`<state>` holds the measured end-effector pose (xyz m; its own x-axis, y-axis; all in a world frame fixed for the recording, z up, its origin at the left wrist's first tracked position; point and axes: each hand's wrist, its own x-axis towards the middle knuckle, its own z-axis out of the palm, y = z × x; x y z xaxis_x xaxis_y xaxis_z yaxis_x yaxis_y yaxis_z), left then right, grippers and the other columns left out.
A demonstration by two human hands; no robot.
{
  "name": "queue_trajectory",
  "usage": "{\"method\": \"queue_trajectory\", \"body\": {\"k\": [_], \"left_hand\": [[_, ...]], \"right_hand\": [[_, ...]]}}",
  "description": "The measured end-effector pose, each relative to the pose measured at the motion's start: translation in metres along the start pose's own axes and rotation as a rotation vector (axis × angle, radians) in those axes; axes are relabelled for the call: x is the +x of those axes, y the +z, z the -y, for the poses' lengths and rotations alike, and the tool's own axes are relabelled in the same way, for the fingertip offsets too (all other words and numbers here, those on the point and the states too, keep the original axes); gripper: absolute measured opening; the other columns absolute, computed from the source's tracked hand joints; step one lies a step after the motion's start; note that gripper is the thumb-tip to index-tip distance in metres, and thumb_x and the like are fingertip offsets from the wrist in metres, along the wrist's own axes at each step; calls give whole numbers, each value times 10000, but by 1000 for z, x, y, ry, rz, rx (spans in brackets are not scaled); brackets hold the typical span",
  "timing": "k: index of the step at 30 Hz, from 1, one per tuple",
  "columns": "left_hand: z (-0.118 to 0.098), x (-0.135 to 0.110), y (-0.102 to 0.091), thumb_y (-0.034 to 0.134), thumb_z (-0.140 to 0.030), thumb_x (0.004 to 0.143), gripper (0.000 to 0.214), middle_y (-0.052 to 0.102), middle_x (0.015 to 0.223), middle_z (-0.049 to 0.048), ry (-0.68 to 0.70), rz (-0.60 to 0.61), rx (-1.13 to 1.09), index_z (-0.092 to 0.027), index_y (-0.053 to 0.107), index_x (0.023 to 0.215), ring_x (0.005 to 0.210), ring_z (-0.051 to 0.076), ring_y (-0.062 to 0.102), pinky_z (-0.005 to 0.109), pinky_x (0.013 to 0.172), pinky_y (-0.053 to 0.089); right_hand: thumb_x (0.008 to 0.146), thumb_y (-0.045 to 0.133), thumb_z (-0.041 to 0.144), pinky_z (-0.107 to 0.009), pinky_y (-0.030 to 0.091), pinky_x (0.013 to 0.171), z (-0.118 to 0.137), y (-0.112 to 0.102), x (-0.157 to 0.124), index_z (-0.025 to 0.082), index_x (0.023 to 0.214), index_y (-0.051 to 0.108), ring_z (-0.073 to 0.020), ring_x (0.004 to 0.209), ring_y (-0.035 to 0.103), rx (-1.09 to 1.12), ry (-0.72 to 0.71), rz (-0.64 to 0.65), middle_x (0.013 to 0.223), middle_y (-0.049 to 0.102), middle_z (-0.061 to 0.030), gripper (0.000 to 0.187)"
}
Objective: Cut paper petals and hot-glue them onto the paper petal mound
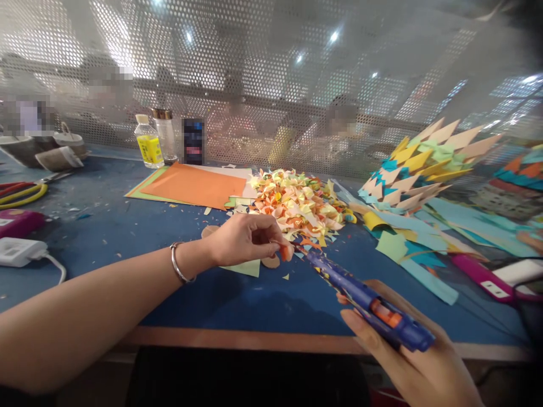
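Observation:
My right hand (407,345) is wrapped round a dark blue glue gun (352,288) with orange parts in its body. The gun's tip points up and left, close to the fingers of my left hand (250,237). Between those fingers is a small orange paper piece (287,251); its exact shape is hard to make out. Beneath the left hand lie a pale green paper sheet (246,268) and a brown round disc (270,261). Just behind the hands rises a heap of cut paper pieces (299,200) in cream, yellow and orange.
Orange sheets (195,183) lie back left, near a yellow-labelled bottle (148,144) and a phone (193,141). Yellow-handled scissors (25,195) lie far left. On the right are a spiky layered paper piece (411,164), paper strips (428,280) and a magenta power strip (483,277).

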<state>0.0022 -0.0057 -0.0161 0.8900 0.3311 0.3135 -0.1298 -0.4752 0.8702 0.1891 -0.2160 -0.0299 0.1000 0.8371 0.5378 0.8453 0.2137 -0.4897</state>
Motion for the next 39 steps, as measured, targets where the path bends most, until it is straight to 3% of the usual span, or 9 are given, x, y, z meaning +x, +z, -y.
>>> {"method": "queue_trajectory", "body": {"k": [4,8,16,24,29,33,39], "left_hand": [[-4,-1,0,610,-173,819,91,747,873,76,-7,-14,111,-123,649,884,731,114,674,229,669,541],[-8,-1,1,599,-170,819,78,751,886,71,-20,-19,82,-125,656,848,745,111,677,212,675,536],[-5,2,-1,593,-361,871,281,726,760,94,-140,-61,-58,-108,649,765,693,131,666,246,658,534],[-2,2,-1,654,-246,828,166,737,994,130,-138,3,-136,-106,654,917,878,162,691,290,789,547],[3,2,4,653,-171,813,105,736,975,141,-103,7,-222,-100,623,884,900,163,696,308,817,555],[-1,2,4,648,-179,820,109,739,973,146,-105,10,-188,-89,641,882,902,166,694,302,817,554],[-9,1,0,554,-327,911,283,748,927,141,-114,14,-41,-82,696,915,783,139,679,261,723,540]], "right_hand": [[878,609,286,-188,556,587,1,1,1,241,982,608,-153,673,698,-25,-21,9,809,705,2,113],[888,599,279,-195,560,575,-1,3,0,255,1000,592,-147,616,691,9,-14,29,782,703,17,114],[901,567,286,-229,554,546,-4,1,-6,246,1008,587,-192,705,710,38,-6,30,825,701,-17,116],[911,551,305,-237,546,559,-5,4,-10,245,1038,576,-188,714,688,70,40,29,900,694,-34,143],[919,545,316,-233,556,613,-9,4,-12,241,1080,561,-175,716,672,38,47,32,884,660,-34,178],[923,543,320,-224,554,605,-9,4,-11,236,1040,564,-154,642,653,38,39,42,814,633,-19,146],[937,519,380,-227,549,571,-14,6,-14,232,1030,560,-159,607,653,38,6,26,806,644,-29,179]]}}
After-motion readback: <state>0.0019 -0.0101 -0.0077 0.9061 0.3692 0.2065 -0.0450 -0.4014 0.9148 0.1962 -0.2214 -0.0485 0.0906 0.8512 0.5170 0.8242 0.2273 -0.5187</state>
